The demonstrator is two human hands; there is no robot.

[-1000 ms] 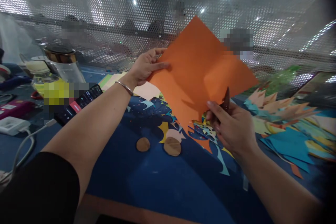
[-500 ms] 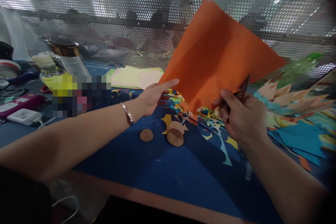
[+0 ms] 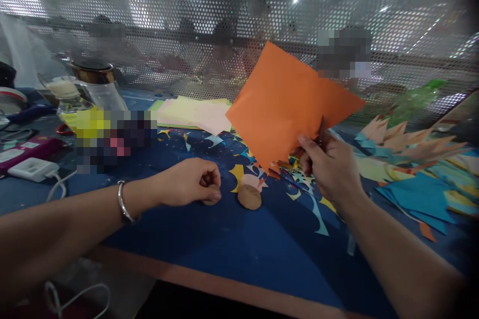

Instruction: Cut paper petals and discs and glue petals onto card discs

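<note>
My right hand (image 3: 329, 159) is closed on an orange paper sheet (image 3: 279, 102), held up tilted above the table. Dark scissors (image 3: 322, 128) stick up from the same hand, their handles mostly hidden by the fingers. My left hand (image 3: 196, 182) is low over the table with fingers curled, thumb and fingertips pinching at a small round brown disc (image 3: 211, 202) that they mostly cover. To its right lies a larger brown disc (image 3: 249, 197), overlapping a pale pink paper piece (image 3: 253, 180).
Coloured paper scraps (image 3: 316, 209) litter the table's middle. Several blue sheets (image 3: 417, 199) and pointed paper pieces (image 3: 404, 137) lie at right. Stacked pastel paper (image 3: 183, 112) is at the back; a yellow-liquid bottle (image 3: 71, 104) and white charger (image 3: 33, 169) stand left.
My left hand has left the orange paper and come down to the small brown disc, its fingers curling in. My right hand has lowered the sheet and moved it a little left.
</note>
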